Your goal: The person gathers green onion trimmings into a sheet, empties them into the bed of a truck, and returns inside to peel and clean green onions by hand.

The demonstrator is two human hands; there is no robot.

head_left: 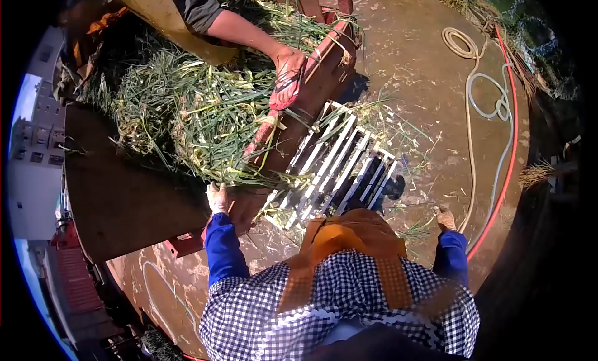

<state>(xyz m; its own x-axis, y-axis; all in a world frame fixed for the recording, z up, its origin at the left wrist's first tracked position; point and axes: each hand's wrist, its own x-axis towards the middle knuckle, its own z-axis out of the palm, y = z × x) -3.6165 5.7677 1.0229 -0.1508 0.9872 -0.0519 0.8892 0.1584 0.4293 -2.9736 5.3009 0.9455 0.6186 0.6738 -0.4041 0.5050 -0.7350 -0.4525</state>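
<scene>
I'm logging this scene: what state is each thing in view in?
Scallion-like stalks: loosely heaped, tangled.
Cargo bed: loaded with stalks.
Sandal: worn, on the bed's red edge.
Slatted rack: on the ground, strewn with stalks.
Ground: wet-looking, littered with scraps.
Beige hose: coiled at one end.
Grey hose: looped.
Red hose: uncoiled in view.
Left hand: gloved, at the stalks' edge; grip unclear.
Right hand: lowered; grip unclear.

The green onion stalks (212, 105) lie in a thick, tangled heap, long dark-green leaves crossing at all angles among pale, yellowish lengths. They are piled against the red side board (261, 135), several strands poking over its rim.
</scene>
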